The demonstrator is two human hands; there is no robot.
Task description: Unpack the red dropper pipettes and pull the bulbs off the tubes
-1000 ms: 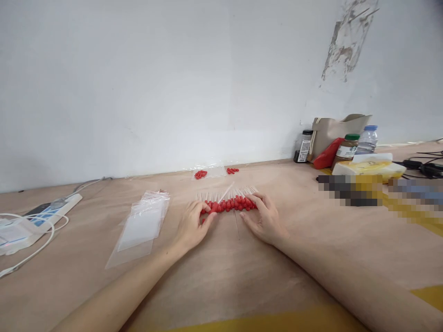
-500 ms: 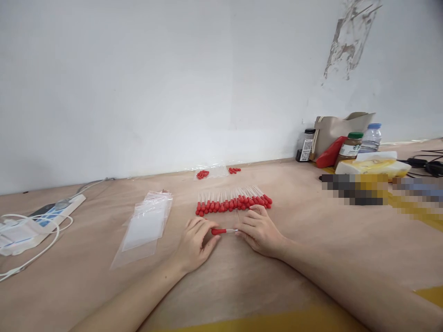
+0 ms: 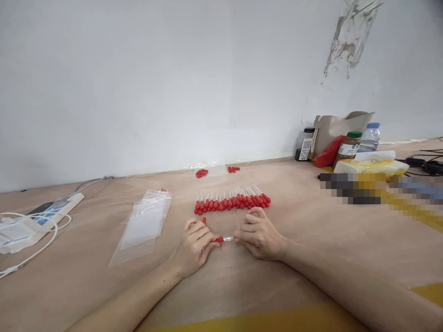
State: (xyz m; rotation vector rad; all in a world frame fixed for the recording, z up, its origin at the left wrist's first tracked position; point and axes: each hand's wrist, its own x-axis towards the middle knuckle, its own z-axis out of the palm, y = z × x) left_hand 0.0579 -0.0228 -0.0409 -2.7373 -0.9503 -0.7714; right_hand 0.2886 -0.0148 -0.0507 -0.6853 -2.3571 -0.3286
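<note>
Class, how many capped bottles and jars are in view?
3: black-capped bottle left of the bag, green-lidded jar before it, blue-capped bottle right of the jar. More may be hidden.

Red bulbs (image 3: 231, 203), clear tubes (image 3: 229, 239).

Bare hands (image 3: 265, 235) join bare forearms (image 3: 325, 274), the left bearing a small spot (image 3: 164, 280).

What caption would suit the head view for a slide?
Left hand and right hand hold one red-bulbed dropper before a row of droppers.
</note>
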